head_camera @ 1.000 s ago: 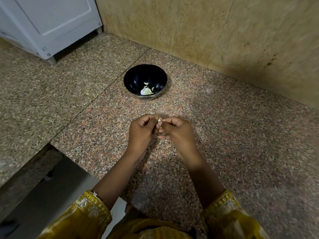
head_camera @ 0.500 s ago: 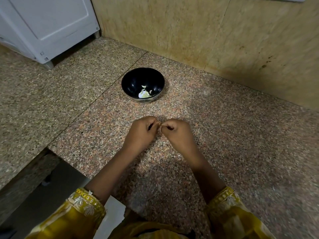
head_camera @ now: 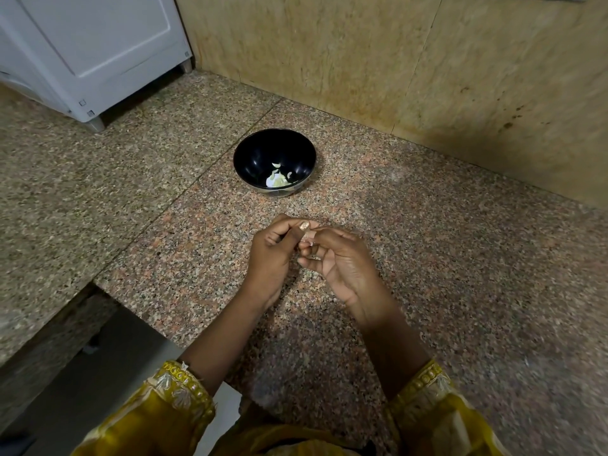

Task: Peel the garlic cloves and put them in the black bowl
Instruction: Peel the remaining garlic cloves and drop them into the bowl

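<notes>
Pinching a small pale garlic clove (head_camera: 307,237) between curled fingers, the left hand (head_camera: 271,258) and right hand (head_camera: 347,263) peel it above the speckled granite surface (head_camera: 460,258). Next, likely: strip the skin, then carry it to the far round black bowl (head_camera: 255,153).

The round black bowl (head_camera: 275,149) far from the hands shines glossy inside. It sits on a speckled pink-grey granite counter (head_camera: 444,258), polished smooth. Mustard-yellow cloth sleeves (head_camera: 154,413) carry beaded embroidered cuffs.

Mustard-yellow sleeves (head_camera: 158,413) with embroidered, beaded gold cuffs (head_camera: 184,380)
</notes>
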